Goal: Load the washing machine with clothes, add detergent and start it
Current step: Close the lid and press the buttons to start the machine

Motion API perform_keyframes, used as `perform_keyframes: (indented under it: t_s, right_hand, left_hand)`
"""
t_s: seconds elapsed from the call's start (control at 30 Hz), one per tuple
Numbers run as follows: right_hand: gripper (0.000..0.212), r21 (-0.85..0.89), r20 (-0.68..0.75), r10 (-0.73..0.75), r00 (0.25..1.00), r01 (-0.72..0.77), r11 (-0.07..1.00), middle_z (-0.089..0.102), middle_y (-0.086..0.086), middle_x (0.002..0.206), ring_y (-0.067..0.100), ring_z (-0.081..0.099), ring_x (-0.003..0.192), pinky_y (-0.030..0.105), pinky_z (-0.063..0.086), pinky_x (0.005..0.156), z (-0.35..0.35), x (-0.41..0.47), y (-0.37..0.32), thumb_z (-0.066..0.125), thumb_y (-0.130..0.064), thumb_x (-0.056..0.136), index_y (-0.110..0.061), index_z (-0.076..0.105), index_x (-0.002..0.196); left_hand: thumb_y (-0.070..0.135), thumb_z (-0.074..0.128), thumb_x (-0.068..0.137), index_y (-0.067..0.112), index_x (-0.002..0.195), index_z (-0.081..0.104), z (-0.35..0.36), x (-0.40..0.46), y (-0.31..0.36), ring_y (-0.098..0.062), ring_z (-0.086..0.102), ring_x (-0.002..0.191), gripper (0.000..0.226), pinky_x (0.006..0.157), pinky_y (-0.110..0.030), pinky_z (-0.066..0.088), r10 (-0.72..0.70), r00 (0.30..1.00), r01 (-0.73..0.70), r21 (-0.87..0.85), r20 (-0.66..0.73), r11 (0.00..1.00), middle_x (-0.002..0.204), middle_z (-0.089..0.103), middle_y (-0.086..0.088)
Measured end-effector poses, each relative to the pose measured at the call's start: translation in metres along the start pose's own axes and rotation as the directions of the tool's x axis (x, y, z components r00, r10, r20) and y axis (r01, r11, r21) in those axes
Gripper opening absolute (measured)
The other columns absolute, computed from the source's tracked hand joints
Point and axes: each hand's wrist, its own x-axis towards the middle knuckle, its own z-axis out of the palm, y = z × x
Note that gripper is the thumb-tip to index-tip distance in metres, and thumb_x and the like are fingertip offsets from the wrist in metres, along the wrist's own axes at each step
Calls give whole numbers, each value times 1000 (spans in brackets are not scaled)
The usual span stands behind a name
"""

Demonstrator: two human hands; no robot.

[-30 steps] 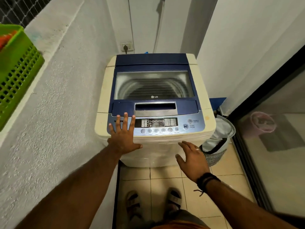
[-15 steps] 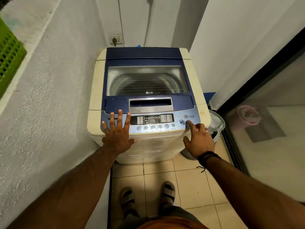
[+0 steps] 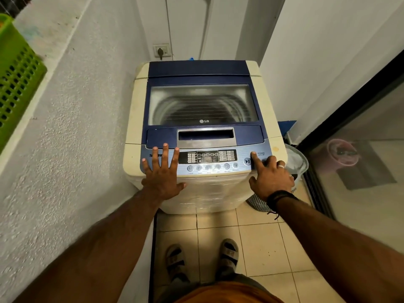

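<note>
The washing machine is standing in the corner between the white walls, with its blue lid closed. The left hand is lying flat on the left part of the control panel, fingers spread, grasping nothing. The right hand is pointing with its index finger, whose tip is touching the panel beside the word POWER; the other fingers are curled in, holding nothing. A laundry basket is standing just beside the machine, on the right.

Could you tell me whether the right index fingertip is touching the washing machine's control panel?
Touching: the head view shows the right hand with its index fingertip pressed on the control panel beside the POWER label.
</note>
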Motion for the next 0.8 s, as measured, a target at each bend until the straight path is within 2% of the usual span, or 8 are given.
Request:
perform_keyframes:
  t_s: [0.1, 0.3, 0.43, 0.67, 0.8]
  right_hand:
    - [77, -1, -4, 3, 1000, -3, 1000, 36, 8, 137, 36, 42, 126, 60, 48, 93, 0, 1, -1, 52, -51, 89, -47, 7, 151]
    - [79, -10, -39, -12, 999, 11, 1000, 36, 9, 135, 36, 43, 124, 58, 49, 93, 5, -3, -1, 53, -51, 88, -44, 7, 153]
    - [79, -7, -56, -1, 998, 1, 1000, 37, 9, 134, 35, 44, 123, 59, 49, 93, 7, -3, -1, 52, -49, 88, -45, 7, 153]
    - [71, 10, -56, -1, 998, 2, 1000, 37, 10, 135, 37, 44, 123, 62, 47, 94, 8, 3, 0, 48, -49, 91, -45, 10, 151]
    - [74, 6, -28, -20, 999, 20, 1000, 35, 7, 139, 35, 43, 126, 65, 46, 95, 5, 2, 1, 49, -49, 91, -46, 8, 152]
  left_hand:
    - [80, 65, 59, 25, 156, 7, 2, 0, -2, -45, 6, 146, 125, 108, -70, 12, 7, 999, -7, -3, -35, 1000, 163, 1, -14]
    - [78, 67, 58, 25, 156, 10, 3, 0, -2, -45, 8, 146, 125, 108, -70, 13, 9, 999, -8, 7, -33, 1000, 163, 3, -14]
    - [77, 71, 53, 25, 153, 10, 7, 1, -3, -46, 15, 144, 128, 105, -71, 18, 7, 998, -6, 8, -70, 1000, 161, 12, -16]
    - [75, 72, 55, 25, 152, 3, 5, 0, -1, -45, 10, 145, 129, 106, -71, 14, 6, 997, -5, 4, -71, 1000, 162, 7, -16]
    - [75, 72, 53, 25, 152, 6, 4, 0, -1, -45, 11, 144, 129, 106, -71, 16, -12, 999, 12, 2, -43, 1000, 162, 8, -16]
